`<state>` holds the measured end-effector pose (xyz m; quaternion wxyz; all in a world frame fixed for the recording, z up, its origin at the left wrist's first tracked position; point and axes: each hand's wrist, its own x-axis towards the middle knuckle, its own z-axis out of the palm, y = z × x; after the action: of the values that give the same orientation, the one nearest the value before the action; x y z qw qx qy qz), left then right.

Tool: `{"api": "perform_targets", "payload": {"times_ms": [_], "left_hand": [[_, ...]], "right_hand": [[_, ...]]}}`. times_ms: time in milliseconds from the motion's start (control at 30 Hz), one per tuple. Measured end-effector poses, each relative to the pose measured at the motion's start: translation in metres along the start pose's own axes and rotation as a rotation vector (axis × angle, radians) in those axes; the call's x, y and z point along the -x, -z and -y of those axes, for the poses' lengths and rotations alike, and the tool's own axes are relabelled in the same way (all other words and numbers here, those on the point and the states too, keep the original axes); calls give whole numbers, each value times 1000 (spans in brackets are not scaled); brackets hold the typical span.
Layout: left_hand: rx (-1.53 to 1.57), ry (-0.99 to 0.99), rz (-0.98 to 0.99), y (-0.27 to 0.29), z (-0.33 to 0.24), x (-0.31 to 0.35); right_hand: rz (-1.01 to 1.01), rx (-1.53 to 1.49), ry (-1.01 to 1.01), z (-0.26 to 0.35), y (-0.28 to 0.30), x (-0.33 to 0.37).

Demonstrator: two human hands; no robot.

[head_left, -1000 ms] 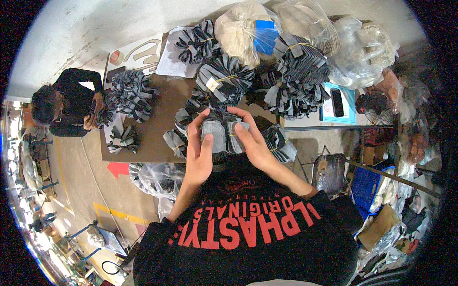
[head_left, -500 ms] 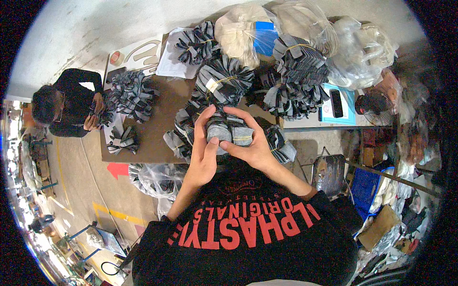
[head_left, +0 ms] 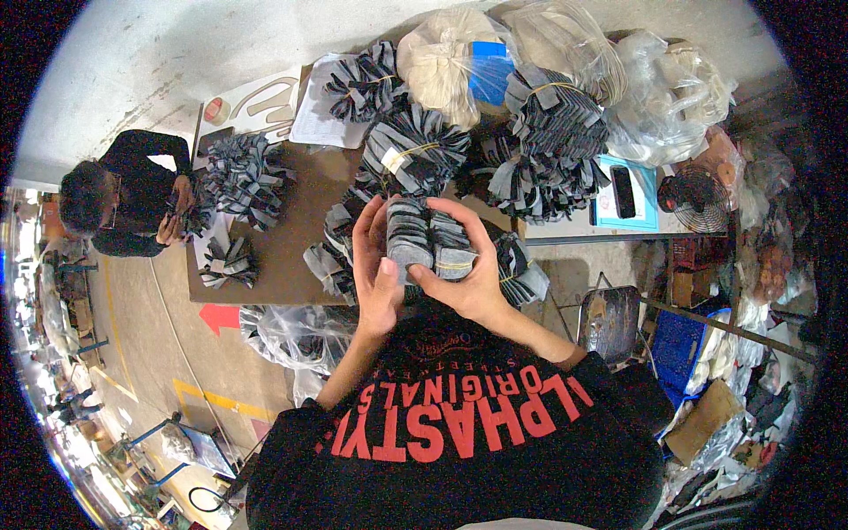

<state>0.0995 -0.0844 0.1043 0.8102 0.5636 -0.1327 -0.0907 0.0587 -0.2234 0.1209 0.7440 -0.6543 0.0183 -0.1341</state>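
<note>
A bundle of grey and black fabric pieces (head_left: pixel 409 240) is in front of my chest, stacked in two side-by-side rows. A thin yellowish band crosses its right-hand row. My right hand (head_left: pixel 473 274) grips the bundle from the right, its thumb pressed on the near end and its fingers curved over the far side. My left hand (head_left: pixel 375 287) cups the left side with bent fingers, its thumb upright along the bundle's left edge. The left fingertips are partly hidden behind the bundle. Just beyond my hands is another banded bundle of strips (head_left: pixel 415 150) on the brown table (head_left: pixel 309 190).
More strip bundles (head_left: pixel 556 115) are piled at the back right, before plastic bags of pale fabric (head_left: pixel 455 66). A phone (head_left: pixel 623 192) rests on a blue folder. At the left, a person in black (head_left: pixel 132 190) handles strips. A fan (head_left: pixel 698 194) is at the far right.
My left thumb has shifted off the bundle's near face to its left edge, and the left fingers have loosened. More of the bundle's top now shows between my hands.
</note>
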Motion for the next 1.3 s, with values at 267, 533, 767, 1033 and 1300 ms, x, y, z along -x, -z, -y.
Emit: {"api": "perform_targets", "payload": {"times_ms": [267, 533, 767, 1033, 1300], "left_hand": [[503, 225, -156, -8, 31, 6], [652, 250, -211, -20, 31, -5], [402, 247, -245, -7, 36, -7], [604, 403, -227, -6, 10, -15], [567, 396, -305, -4, 12, -17]], "right_hand": [[-131, 209, 250, -22, -11, -5], [-174, 405, 345, -34, -12, -11], [42, 537, 265, -24, -10, -6], [-2, 886, 299, -26, -15, -5], [139, 1007, 346, -6, -4, -13]]}}
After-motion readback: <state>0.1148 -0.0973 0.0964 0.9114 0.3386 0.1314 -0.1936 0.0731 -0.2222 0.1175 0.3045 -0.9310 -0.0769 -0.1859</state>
